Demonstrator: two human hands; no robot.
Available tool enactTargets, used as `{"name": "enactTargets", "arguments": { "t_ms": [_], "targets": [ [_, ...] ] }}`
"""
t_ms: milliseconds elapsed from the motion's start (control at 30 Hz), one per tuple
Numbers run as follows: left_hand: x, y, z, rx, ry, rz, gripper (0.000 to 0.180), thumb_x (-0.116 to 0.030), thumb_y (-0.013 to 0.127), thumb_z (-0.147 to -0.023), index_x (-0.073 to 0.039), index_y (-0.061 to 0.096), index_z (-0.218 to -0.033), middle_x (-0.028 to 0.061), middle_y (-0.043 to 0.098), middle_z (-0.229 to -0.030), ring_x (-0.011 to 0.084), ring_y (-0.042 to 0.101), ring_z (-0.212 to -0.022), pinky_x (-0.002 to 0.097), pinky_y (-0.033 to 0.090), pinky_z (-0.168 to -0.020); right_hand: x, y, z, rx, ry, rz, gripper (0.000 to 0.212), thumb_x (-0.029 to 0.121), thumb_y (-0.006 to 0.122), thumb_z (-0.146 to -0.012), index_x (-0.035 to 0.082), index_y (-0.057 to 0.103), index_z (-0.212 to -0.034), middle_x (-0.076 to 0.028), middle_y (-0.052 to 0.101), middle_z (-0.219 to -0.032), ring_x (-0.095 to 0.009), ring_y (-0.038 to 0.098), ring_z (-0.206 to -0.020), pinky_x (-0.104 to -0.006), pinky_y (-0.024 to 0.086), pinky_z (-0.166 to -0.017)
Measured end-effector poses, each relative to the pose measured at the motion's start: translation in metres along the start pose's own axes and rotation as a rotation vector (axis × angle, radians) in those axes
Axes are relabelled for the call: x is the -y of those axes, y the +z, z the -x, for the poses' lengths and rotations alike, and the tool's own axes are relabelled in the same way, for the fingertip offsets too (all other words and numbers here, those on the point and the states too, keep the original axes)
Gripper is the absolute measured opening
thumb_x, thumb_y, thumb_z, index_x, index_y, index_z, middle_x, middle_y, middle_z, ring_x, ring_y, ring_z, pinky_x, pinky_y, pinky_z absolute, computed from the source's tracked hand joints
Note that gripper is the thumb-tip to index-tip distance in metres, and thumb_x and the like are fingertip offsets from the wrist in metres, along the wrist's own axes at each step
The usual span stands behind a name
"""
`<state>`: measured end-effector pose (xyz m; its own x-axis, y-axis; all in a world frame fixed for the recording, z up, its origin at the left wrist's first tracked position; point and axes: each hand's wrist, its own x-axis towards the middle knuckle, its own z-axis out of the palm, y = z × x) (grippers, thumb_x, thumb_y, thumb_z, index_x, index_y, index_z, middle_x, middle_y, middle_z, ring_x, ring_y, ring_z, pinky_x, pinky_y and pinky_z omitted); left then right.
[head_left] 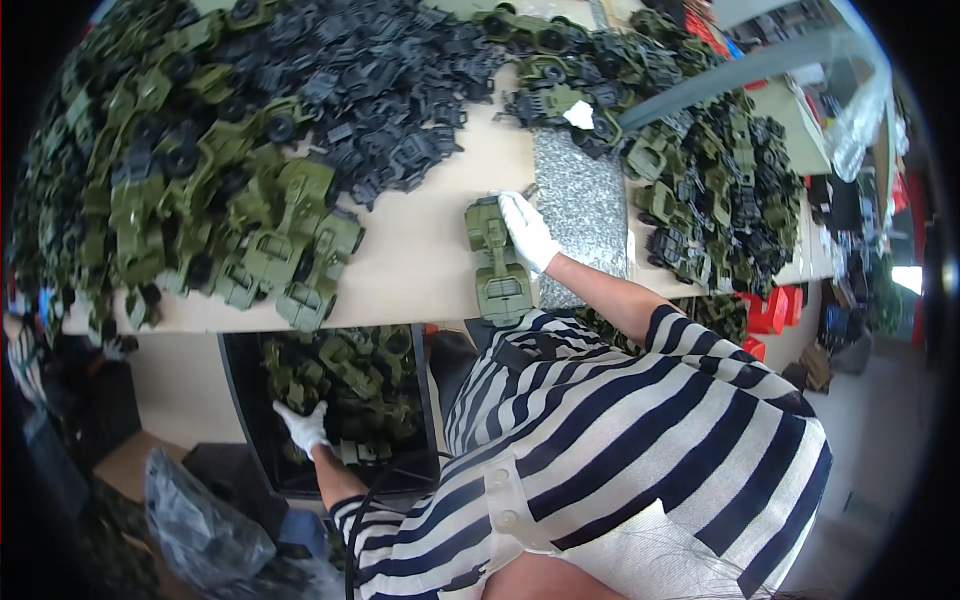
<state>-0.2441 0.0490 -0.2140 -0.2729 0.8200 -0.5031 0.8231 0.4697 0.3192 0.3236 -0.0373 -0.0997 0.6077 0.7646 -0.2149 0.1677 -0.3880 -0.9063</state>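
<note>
On the table in front of me lies a green plastic toy vehicle body [501, 290], long and narrow, its near end at the table edge. My right hand [528, 232], in a white glove, grips its far right side; the fingertips are partly hidden. Down to the left, a black bin [245, 395] holds many green toy vehicles [350, 370]. My left hand [303, 425], also gloved in white, reaches into this bin by its left wall. Its thumb and fingers are spread beside the toys, with nothing visible between them.
Green toy vehicles with black wheels [290, 215] are heaped at the left of the table [420, 260]. Dark grey plastic parts [390, 110] pile up behind. More toys [720, 190] lie at the right, past a grey speckled sheet [582, 215]. A grey bar [740, 75] crosses above them.
</note>
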Motion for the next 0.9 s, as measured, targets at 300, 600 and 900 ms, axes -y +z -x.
{"name": "enactTargets", "arguments": {
  "t_ms": [300, 600, 900],
  "targets": [
    [-0.014, -0.005, -0.004, 0.041, -0.148, -0.647, 0.088, -0.039, 0.084, -0.069, -0.013, 0.04, -0.14, 0.0071, 0.038, -0.153, 0.0229, 0.028, -0.146, 0.0406, 0.034, -0.112, 0.019, -0.061, -0.026, 0.108, -0.449, 0.887, 0.037, 0.019, 0.056, -0.092, 0.008, 0.058, -0.127, -0.015, 0.058, -0.13, -0.033, 0.054, -0.12, -0.0406, 0.042, -0.103],
    [-0.004, -0.026, 0.02, -0.044, -0.081, -0.195, 0.06, -0.021, 0.077, -0.067, -0.009, 0.059, -0.123, 0.016, 0.07, -0.109, 0.0348, 0.068, -0.098, 0.0418, 0.05, -0.086, 0.044, -0.079, -0.059, 0.122, -0.362, 0.817, 0.043, 0.025, 0.064, -0.089, 0.006, 0.058, -0.128, -0.02, 0.063, -0.118, -0.038, 0.058, -0.111, -0.044, 0.046, -0.098],
    [-0.043, -0.027, 0.128, 0.3, 0.133, 0.97, 0.049, -0.019, 0.063, -0.095, -0.005, 0.046, -0.14, 0.009, 0.059, -0.128, 0.0186, 0.061, -0.104, 0.0333, 0.051, -0.089, 0.128, 0.007, 0.001, 0.214, -0.214, 0.917, 0.089, 0.058, 0.068, -0.079, 0.014, 0.035, -0.149, -0.025, 0.025, -0.155, -0.043, 0.03, -0.14, -0.0546, 0.029, -0.112]
  ]
}}
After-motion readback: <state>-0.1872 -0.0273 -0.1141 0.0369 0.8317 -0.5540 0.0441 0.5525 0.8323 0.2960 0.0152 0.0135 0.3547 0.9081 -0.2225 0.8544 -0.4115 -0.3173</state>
